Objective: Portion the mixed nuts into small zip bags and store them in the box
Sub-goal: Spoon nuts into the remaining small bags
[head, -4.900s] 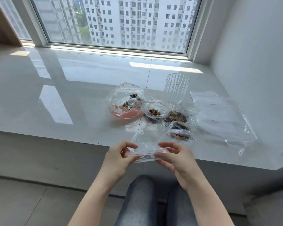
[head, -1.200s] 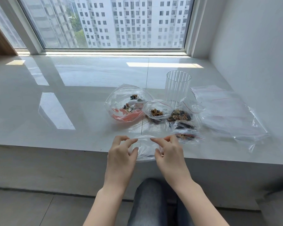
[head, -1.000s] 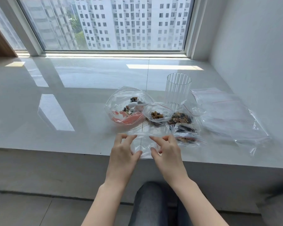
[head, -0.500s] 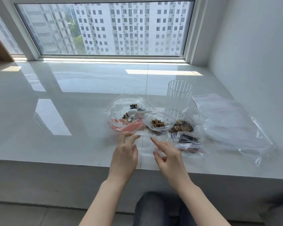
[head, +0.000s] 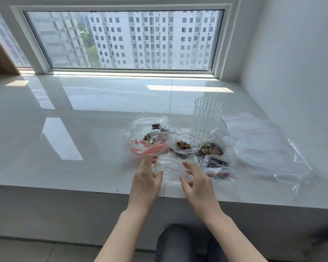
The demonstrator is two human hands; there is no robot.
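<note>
A small empty zip bag [head: 170, 169] with a red seal line lies on the white sill near its front edge. My left hand [head: 146, 179] pinches its left edge between thumb and fingers. My right hand [head: 197, 183] hovers at its right edge with spread, loosely curved fingers, slightly blurred. Just behind, a large clear bag [head: 140, 133] lies open, holding mixed nuts [head: 149, 138] and a white spoon [head: 155, 132]. Several small filled bags of nuts [head: 210, 149] lie in a cluster to the right. A clear ribbed box [head: 206, 116] stands upright behind them.
A pile of empty zip bags [head: 263, 146] lies at the right, close to the white wall [head: 292, 72]. The glossy sill [head: 64, 129] stretches left and back to the window [head: 125, 38]. My knees are below the sill's front edge.
Both hands carried the empty bag forward from the sill's edge and set it down near the filled bags. My right hand's fingers have loosened and spread.
</note>
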